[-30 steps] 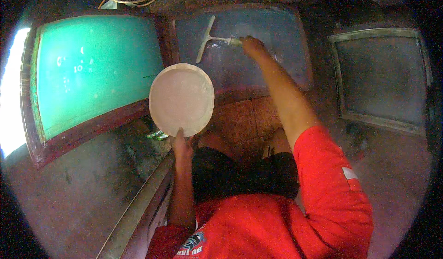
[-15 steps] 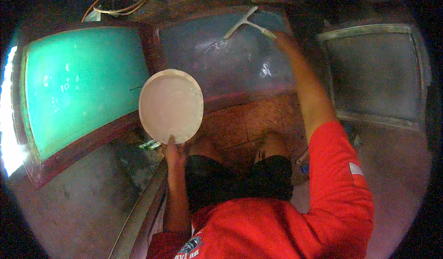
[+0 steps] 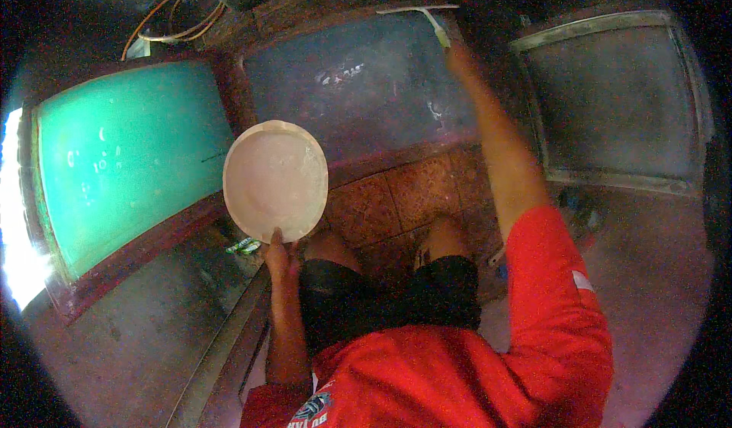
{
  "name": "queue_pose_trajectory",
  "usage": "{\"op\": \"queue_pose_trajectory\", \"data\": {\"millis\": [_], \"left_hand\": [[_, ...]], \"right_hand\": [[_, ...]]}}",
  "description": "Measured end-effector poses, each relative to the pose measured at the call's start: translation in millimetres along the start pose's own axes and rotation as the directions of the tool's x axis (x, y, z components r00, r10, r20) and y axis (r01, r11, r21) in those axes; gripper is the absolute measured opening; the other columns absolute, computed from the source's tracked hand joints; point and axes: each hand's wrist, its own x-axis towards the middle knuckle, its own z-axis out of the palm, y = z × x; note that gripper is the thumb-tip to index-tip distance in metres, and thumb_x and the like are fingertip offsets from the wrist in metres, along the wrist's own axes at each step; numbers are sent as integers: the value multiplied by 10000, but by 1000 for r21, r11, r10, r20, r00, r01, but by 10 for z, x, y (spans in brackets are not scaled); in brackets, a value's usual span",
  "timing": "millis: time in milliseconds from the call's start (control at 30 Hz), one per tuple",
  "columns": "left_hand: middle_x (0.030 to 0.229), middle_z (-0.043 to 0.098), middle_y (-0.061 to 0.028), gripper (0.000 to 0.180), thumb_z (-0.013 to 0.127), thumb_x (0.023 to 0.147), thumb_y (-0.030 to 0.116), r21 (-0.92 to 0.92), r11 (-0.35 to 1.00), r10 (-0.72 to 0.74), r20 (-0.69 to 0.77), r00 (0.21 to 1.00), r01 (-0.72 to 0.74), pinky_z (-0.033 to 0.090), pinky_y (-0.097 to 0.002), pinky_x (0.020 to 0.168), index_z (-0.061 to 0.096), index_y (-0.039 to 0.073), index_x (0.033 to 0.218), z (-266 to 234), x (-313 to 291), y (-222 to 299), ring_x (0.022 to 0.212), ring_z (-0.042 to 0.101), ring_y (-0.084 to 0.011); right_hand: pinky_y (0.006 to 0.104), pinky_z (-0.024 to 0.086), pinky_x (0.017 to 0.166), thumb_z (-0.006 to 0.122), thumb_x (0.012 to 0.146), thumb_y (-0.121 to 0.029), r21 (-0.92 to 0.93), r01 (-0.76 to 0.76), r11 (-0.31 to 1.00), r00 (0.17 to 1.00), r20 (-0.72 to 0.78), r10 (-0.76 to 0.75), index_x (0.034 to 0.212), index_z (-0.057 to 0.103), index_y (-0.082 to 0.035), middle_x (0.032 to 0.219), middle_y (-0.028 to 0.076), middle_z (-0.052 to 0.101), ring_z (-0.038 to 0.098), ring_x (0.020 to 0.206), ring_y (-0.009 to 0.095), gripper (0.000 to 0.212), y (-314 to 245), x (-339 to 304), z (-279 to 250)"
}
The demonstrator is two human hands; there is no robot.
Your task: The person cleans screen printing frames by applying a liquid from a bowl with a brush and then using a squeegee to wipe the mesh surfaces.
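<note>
My left hand (image 3: 280, 259) grips the near rim of a round, pale, shallow bowl (image 3: 274, 180), thumb on its inside. The bowl is tilted so that its inside faces up at me. At the end of my outstretched right arm, my right hand (image 3: 457, 60) is closed round the handle of a pale T-shaped squeegee (image 3: 431, 14). Its blade lies along the far edge of a dark, framed panel (image 3: 343, 92) in front of me. Whitish marks and shiny patches show on the panel. Whether the blade touches the panel I cannot tell.
A bright green framed panel (image 3: 137, 161) stands at the left, a dark panel (image 3: 618, 100) in a pale frame at the right. Brown patterned tiles (image 3: 366, 205) lie below the middle panel. A coiled orange hose (image 3: 179, 24) is at the far left.
The squeegee has moved farther away and turned, so its blade now runs nearly level across the panel's far edge. My left hand still holds the bowl; the view has shifted slightly.
</note>
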Motion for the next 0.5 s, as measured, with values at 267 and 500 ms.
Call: {"op": "queue_pose_trajectory", "data": {"millis": [267, 500], "left_hand": [[1192, 478, -127, 476, 513, 863, 121, 171, 979, 110, 5, 994, -109, 475, -400, 737, 341, 63, 1303, -26, -150, -15, 1015, 517, -267], [1209, 470, -107, 523, 520, 849, 118, 429, 861, 264, 84, 961, -274, 467, -392, 728, 300, 94, 1323, -160, -110, -158, 1003, 516, -262]], "right_hand": [[464, 475, 725, 551, 824, -215, -188, 16, 982, 988, 152, 13, 1013, 604, -45, 988, 213, 609, 601, 864, 349, 260, -70, -206, 110], [455, 473, 739, 577, 817, -232, -415, -102, 904, 924, 297, 240, 927, 644, -36, 1026, 215, 598, 594, 893, 336, 235, 3, -1430, -218]]}}
